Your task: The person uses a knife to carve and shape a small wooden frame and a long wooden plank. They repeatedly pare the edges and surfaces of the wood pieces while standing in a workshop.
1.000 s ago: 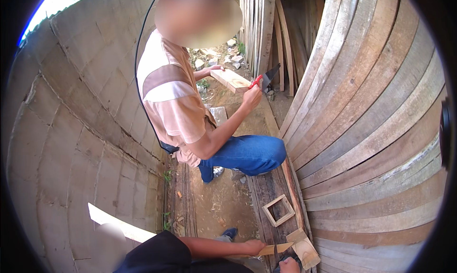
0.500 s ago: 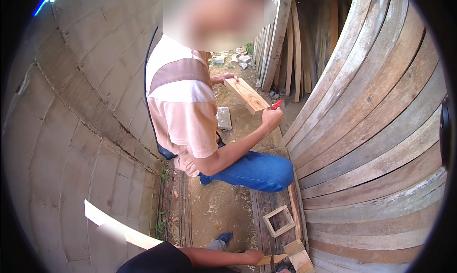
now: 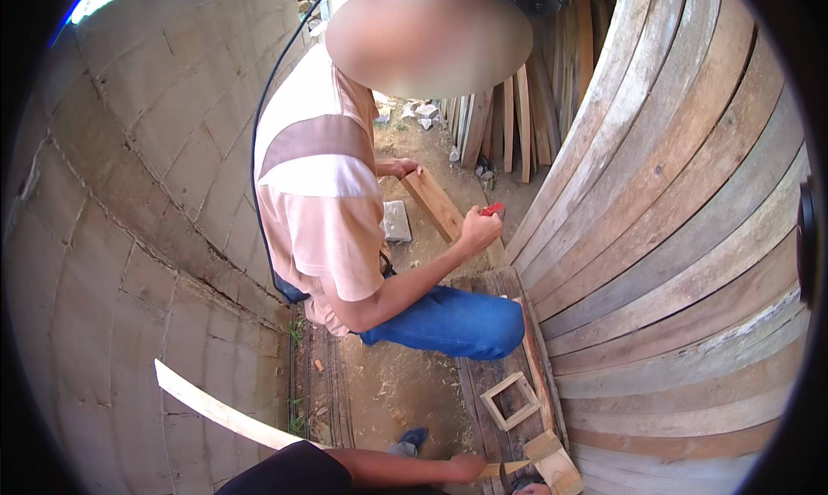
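My left hand (image 3: 468,467), at the end of a dark-sleeved arm along the lower edge, is closed around a thin wooden strip (image 3: 516,466). A long pale strip (image 3: 220,410) reaches out to the left from behind that arm; whether it is the same piece is hidden. Only a small part of my right hand (image 3: 531,489) shows at the bottom edge, beside a short wooden block piece (image 3: 556,469); its fingers are mostly cut off. A small square wooden frame (image 3: 511,400) lies on the dark plank bench just beyond.
Close in front, another person (image 3: 323,202) bends over a wooden board (image 3: 431,203), a red tool (image 3: 492,209) in one hand. A block wall (image 3: 155,193) rises at left, stacked planks (image 3: 673,193) at right. A stone block (image 3: 397,222) lies on the ground.
The view has shifted slightly. The other person's board has turned steeper, and their hand with the red tool has moved a little left. My left hand stays by the strip.
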The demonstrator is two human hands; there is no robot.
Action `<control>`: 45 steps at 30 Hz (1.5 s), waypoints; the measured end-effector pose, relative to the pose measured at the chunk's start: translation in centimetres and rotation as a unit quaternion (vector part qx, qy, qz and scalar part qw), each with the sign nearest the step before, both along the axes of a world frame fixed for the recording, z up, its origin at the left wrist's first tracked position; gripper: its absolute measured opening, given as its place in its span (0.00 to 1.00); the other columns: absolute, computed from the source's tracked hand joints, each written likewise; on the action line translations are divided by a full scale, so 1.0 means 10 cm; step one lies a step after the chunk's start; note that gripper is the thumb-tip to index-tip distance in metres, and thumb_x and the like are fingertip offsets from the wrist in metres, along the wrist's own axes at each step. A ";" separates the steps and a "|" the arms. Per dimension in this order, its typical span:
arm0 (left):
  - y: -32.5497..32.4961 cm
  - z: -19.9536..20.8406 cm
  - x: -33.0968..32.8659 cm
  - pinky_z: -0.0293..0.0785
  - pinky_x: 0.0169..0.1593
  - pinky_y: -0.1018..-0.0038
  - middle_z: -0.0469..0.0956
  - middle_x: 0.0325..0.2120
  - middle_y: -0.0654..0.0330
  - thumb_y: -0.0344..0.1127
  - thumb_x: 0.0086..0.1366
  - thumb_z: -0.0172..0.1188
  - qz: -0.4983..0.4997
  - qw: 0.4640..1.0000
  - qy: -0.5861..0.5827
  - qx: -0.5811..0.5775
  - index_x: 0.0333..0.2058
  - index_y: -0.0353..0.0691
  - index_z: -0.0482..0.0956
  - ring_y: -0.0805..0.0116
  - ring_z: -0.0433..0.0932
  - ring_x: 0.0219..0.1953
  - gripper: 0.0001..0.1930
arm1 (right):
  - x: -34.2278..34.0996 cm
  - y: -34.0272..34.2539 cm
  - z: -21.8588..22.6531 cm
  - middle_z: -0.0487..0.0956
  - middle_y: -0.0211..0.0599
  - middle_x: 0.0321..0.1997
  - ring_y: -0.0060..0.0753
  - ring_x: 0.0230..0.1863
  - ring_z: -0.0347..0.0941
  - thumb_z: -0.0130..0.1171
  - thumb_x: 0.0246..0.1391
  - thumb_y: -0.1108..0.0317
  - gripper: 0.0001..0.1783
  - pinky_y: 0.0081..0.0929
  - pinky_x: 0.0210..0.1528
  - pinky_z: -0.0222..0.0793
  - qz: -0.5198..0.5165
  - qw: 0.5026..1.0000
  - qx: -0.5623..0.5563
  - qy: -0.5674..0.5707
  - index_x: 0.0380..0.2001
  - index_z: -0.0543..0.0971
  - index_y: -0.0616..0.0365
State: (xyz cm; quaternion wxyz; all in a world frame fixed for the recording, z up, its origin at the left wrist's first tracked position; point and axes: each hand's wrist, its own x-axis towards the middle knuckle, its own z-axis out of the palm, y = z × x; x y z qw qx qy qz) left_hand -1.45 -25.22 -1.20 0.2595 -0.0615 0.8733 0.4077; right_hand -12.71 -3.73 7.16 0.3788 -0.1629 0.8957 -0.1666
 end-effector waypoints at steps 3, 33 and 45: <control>-0.07 0.11 -0.04 0.82 0.40 0.55 0.84 0.38 0.44 0.26 0.57 0.60 -0.011 1.000 0.021 -0.011 0.40 0.31 0.82 0.46 0.85 0.41 0.12 | 0.00 -0.01 0.02 0.80 0.40 0.18 0.30 0.18 0.75 0.62 0.54 0.65 0.10 0.31 0.23 0.71 -0.024 0.999 -0.021 -0.019 0.27 0.83 0.62; -0.16 -0.02 -0.38 0.78 0.45 0.53 0.83 0.38 0.46 0.43 0.62 0.57 -0.040 0.998 0.036 -0.010 0.42 0.41 0.82 0.45 0.83 0.42 0.15 | 0.31 0.05 0.03 0.80 0.50 0.33 0.49 0.36 0.78 0.58 0.60 0.61 0.12 0.41 0.40 0.72 -0.136 0.988 -0.062 0.037 0.35 0.77 0.61; 0.43 -0.77 -0.58 0.72 0.55 0.51 0.80 0.46 0.40 0.48 0.64 0.51 -0.137 0.978 -0.156 0.018 0.56 0.41 0.72 0.39 0.79 0.49 0.25 | 0.58 0.62 -0.40 0.82 0.56 0.36 0.61 0.42 0.79 0.49 0.65 0.54 0.19 0.55 0.46 0.74 -0.197 0.973 0.108 -0.045 0.38 0.78 0.61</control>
